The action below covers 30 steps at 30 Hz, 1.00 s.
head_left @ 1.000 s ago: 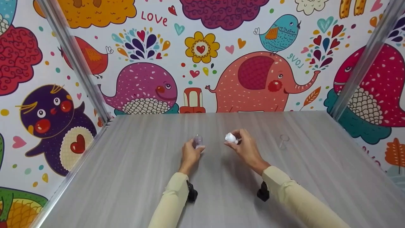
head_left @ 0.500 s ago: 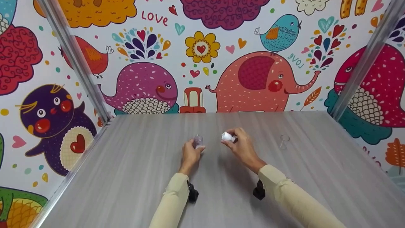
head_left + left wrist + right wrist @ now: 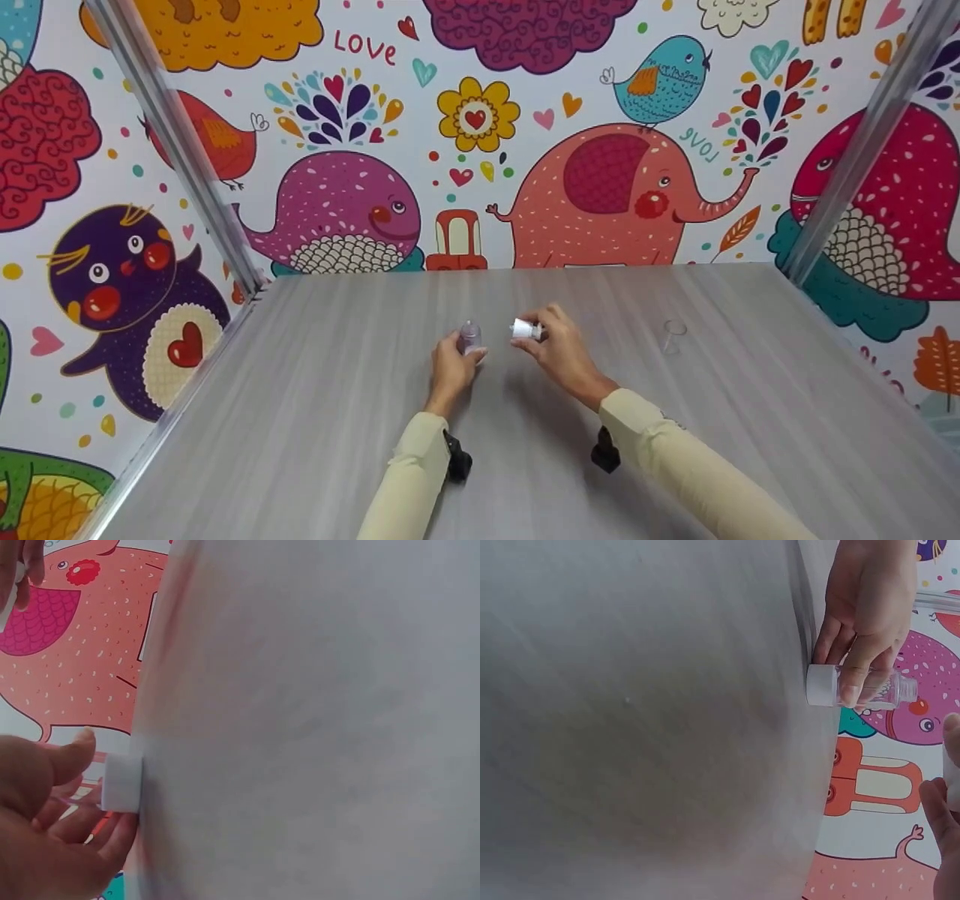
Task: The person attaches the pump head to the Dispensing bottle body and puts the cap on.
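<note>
A pale grey tabletop (image 3: pixel 315 390) with faint wood-grain streaks stretches back to a white wall (image 3: pixel 525 169) covered in bright cartoon drawings: a purple whale (image 3: pixel 345 195), a coral elephant (image 3: pixel 600 225) with a blue bird (image 3: pixel 660 82) on its back, a yellow flower (image 3: pixel 450 112), a small red car (image 3: pixel 457 262) and red lettering (image 3: pixel 365 47) reading "LOVE". Silvery metal posts (image 3: pixel 176 142) rise at the table's two far corners, and the same print continues at the left, where a dark purple penguin (image 3: pixel 112 255) appears. Soft, even light falls over everything.
</note>
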Tool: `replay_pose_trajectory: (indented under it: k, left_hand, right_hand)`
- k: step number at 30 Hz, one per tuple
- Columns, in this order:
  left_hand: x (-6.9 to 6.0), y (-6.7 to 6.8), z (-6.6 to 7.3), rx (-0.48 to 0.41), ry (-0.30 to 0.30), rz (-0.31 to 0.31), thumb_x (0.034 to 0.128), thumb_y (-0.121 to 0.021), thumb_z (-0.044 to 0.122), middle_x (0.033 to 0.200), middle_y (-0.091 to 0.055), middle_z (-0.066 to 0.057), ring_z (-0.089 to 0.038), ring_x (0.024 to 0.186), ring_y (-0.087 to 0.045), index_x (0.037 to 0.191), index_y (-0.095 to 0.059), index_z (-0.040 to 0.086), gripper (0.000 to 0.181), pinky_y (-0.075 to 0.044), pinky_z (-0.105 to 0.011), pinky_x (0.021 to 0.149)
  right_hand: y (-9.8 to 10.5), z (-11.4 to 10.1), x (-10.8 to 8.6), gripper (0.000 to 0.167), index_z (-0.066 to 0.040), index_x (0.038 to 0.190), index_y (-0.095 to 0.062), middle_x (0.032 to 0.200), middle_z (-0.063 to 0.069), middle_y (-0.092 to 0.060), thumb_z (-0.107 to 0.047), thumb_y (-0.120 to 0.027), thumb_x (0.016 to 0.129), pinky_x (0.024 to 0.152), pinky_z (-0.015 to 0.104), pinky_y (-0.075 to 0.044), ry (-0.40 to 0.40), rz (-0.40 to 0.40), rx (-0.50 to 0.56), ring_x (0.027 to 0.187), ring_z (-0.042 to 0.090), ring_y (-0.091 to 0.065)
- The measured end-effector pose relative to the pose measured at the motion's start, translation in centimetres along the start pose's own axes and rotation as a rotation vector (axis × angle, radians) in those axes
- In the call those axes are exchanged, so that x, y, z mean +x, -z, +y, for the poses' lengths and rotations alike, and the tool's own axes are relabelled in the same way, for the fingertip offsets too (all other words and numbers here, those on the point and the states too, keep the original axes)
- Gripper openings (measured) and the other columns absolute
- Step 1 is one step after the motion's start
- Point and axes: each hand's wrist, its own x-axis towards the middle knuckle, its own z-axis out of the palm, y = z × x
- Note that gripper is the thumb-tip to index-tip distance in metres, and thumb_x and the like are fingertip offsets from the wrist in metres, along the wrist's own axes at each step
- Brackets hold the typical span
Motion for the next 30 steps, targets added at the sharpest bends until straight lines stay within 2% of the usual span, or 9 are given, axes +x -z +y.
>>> replay_pose_trajectory:
  k: [9,16,21,24,30]
  left_hand:
    - [0.0,0.0,0.0,-0.026,0.012,-0.008,0.0845,-0.077,0.007,0.098,-0.073,-0.019,-0.023,0.083,-0.062,0.104,-0.068,-0.006,0.025,-0.051,-0.044,0.08]
    - [0.0,-0.1,-0.1,-0.037,0.0,-0.002,0.0835,-0.077,0.006,0.095,-0.073,-0.019,-0.023,0.081,-0.061,0.102,-0.068,-0.007,0.024,-0.052,-0.043,0.078]
    - [0.0,-0.1,-0.1,-0.047,0.009,-0.002,0.0835,-0.077,0.005,0.09,-0.071,-0.017,-0.02,0.076,-0.057,0.099,-0.068,-0.007,0.022,-0.05,-0.039,0.073]
    - [0.1,0.0,-0.1,-0.034,0.016,-0.002,0.0833,-0.077,0.005,0.09,-0.072,-0.017,-0.02,0.077,-0.057,0.101,-0.068,-0.006,0.023,-0.05,-0.039,0.075]
    - [0.1,0.0,0.0,-0.011,0.03,-0.013,0.0833,-0.077,0.006,0.096,-0.073,-0.018,-0.024,0.083,-0.062,0.104,-0.068,-0.005,0.025,-0.051,-0.044,0.082]
  right_hand:
    - [-0.5,-0.3,0.1,0.034,-0.009,0.112,-0.069,0.1,0.006,-0.06,-0.018,-0.08,0.081,0.075,0.03,-0.056,-0.017,-0.014,0.01,0.086,0.014,-0.059]
    - [-0.5,-0.4,0.4,0.037,-0.009,0.114,-0.061,0.105,0.006,-0.061,-0.018,-0.079,0.083,0.079,0.03,-0.056,-0.061,-0.039,0.045,0.091,0.014,-0.058]
    - [-0.6,-0.3,0.8,0.035,-0.008,0.111,-0.061,0.104,0.006,-0.062,-0.018,-0.08,0.083,0.079,0.03,-0.056,-0.047,-0.029,0.042,0.09,0.014,-0.059]
    - [-0.7,-0.4,1.0,0.034,-0.007,0.11,-0.061,0.104,0.007,-0.062,-0.017,-0.08,0.083,0.079,0.031,-0.056,-0.049,-0.028,0.051,0.091,0.015,-0.059]
    - [-0.8,-0.8,1.4,0.034,-0.008,0.109,-0.063,0.105,0.007,-0.06,-0.014,-0.082,0.082,0.082,0.033,-0.056,-0.165,-0.028,0.123,0.094,0.018,-0.059]
